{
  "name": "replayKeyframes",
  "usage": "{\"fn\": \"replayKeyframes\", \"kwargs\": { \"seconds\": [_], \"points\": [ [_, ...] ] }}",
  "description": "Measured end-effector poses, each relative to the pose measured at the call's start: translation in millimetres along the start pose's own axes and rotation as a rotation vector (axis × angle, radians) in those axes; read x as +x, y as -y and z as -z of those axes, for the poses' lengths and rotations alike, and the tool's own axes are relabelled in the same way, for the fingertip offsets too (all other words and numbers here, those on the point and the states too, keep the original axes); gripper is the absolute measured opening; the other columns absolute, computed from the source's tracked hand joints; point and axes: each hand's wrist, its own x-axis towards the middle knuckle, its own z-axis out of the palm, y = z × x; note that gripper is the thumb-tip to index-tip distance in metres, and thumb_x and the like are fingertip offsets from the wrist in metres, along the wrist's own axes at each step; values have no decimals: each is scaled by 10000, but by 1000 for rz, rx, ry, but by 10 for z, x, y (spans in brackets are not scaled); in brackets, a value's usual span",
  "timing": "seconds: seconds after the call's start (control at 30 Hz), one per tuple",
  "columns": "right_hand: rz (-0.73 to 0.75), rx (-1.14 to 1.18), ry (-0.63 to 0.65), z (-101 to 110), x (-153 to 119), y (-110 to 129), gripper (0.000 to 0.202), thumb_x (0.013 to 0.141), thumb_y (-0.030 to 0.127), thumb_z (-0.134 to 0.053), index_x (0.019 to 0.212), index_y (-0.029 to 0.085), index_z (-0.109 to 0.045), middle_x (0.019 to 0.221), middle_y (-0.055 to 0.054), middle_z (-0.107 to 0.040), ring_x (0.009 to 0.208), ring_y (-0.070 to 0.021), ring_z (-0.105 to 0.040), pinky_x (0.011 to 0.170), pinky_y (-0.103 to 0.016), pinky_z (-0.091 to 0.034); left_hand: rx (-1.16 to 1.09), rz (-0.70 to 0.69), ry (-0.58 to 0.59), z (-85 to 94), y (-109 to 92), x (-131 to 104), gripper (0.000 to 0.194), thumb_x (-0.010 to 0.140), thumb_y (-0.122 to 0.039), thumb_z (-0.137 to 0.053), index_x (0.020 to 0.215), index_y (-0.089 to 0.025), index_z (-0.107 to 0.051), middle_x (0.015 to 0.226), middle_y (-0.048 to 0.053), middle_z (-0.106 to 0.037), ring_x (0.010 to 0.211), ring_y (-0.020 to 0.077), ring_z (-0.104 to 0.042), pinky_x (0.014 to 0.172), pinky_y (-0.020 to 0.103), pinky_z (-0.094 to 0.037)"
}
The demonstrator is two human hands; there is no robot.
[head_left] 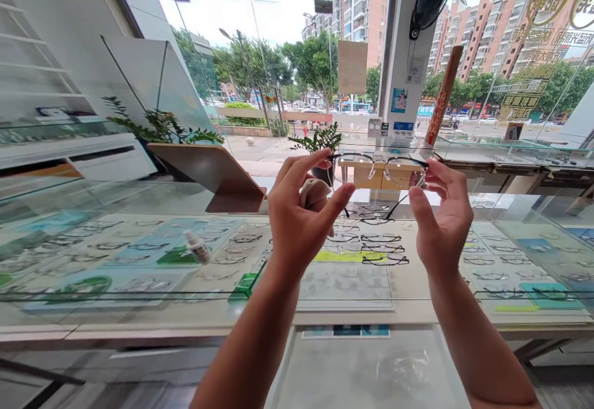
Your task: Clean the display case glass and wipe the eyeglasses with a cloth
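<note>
Mirrored Chinese lettering (575,38), including “光”, stands on the window (482,56).

Shows a left hand (294,223) and a right hand (439,223), both uncovered, with slender fingers (304,166) and rounded thumbs (338,202). Continues into a left forearm (253,335) and a right forearm (477,335), both bare and smooth in outline, narrow near the hand and widening steadily further back. Runs uncovered as far as the lower edge of the view.
</note>
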Motion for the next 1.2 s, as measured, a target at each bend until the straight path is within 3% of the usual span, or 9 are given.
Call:
{"fn": "replayKeyframes", "kwargs": {
  "seconds": [0.07, 0.2, 0.3, 0.47, 0.6, 1.0, 1.1, 1.2],
  "points": [
    [-35, 9, 18, -2, -1, -13, 390, 924, 421, -673, 1286, 276, -654, 1215, -57, -682, 1099, -239, -660, 970, -467, -540, 44, -6, -9, -6, -20, -15, 412, 830, -382, -851, 1212, -273, -741, 1074, 36, -694, 497, 16, -360, 420, 221, -264],
    [-63, 39, 29, -10, -1, -48, 391, 923, 415, -663, 1288, 275, -657, 1213, -58, -685, 1115, -244, -661, 982, -478, -537, 139, -54, -20, 3, -55, -19, 442, 803, -415, -871, 1199, -264, -746, 1102, 63, -707, 645, 87, -533, 490, 231, -388],
    [-66, 47, 25, -14, 1, -64, 387, 920, 418, -665, 1280, 278, -663, 1206, -59, -693, 1115, -250, -662, 975, -483, -541, 162, -75, -26, 10, -60, -11, 450, 795, -431, -873, 1192, -258, -749, 1101, 74, -715, 727, 124, -580, 532, 241, -439],
    [-7, -1, 16, -4, 3, -41, 402, 926, 420, -683, 1305, 289, -648, 1229, -66, -682, 1097, -249, -664, 952, -476, -558, 76, 18, 28, 0, -16, -7, 430, 834, -400, -835, 1225, -250, -734, 1124, 58, -713, 521, 30, -399, 447, 215, -339],
    [61, -69, -7, 6, -2, -2, 412, 919, 430, -713, 1302, 292, -652, 1195, -60, -683, 1084, -257, -655, 935, -482, -557, -11, 97, 64, -15, 22, -2, 413, 832, -387, -837, 1207, -247, -736, 1014, 36, -711, 448, 3, -308, 386, 219, -212],
    [96, -88, -27, 5, -13, 29, 407, 915, 425, -731, 1294, 300, -653, 1171, -53, -684, 1058, -257, -656, 900, -477, -554, -14, 150, 82, -29, 52, -4, 433, 812, -442, -861, 1157, -216, -731, 733, -36, -631, 426, 22, -298, 393, 219, -197],
    [104, -62, -28, 0, -16, 25, 395, 912, 398, -736, 1286, 295, -656, 1171, -51, -688, 1057, -252, -659, 898, -467, -549, 11, 116, 71, -24, 67, -6, 431, 811, -448, -860, 1157, -227, -730, 821, -8, -687, 444, 27, -333, 400, 222, -230],
    [75, -66, -3, -5, -14, 3, 385, 926, 401, -697, 1290, 286, -653, 1189, -55, -695, 1064, -252, -667, 911, -473, -548, 90, 46, 34, -14, 79, -5, 454, 782, -463, -884, 1155, -256, -729, 1009, 41, -738, 536, 64, -466, 432, 228, -316]
  ]
}}
